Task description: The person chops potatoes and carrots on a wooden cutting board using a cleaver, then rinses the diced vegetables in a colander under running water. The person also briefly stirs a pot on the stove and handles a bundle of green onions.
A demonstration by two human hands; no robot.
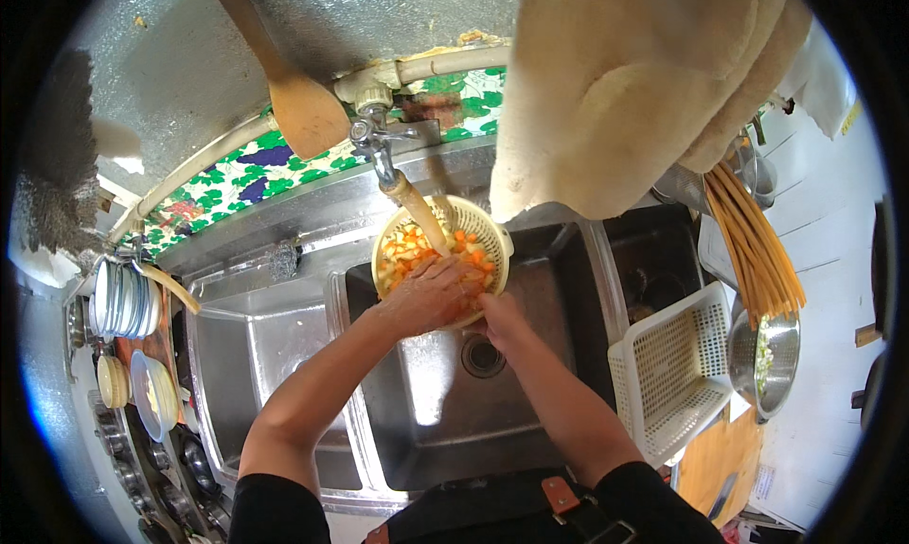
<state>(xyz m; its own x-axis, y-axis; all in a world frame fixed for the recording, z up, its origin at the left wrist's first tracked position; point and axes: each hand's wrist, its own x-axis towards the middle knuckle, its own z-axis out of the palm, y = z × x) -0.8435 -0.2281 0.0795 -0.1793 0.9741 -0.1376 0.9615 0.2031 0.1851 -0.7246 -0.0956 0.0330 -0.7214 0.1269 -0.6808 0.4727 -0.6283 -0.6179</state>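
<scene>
A cream plastic colander (503, 240) holds diced vegetables (405, 249), orange pieces that look like carrot mixed with paler ones. It is above the middle sink basin (469, 409), under the tap (382, 146). A hose (419, 207) on the tap's spout reaches down into the colander. My left hand (433, 295) lies palm down on the vegetables with its fingers extended; the palm side is hidden. At the near right edge, my right hand (503, 320) grips the colander's rim, its fingers partly hidden underneath.
Beige cloths (639, 104) hang low at upper right. A wooden spatula (305, 114) hangs left of the tap. White basket (675, 373), steel colander (770, 366) and chopsticks (753, 246) are on the right. Left lie another basin (284, 345), racked plates (126, 299) and a second hose (170, 288).
</scene>
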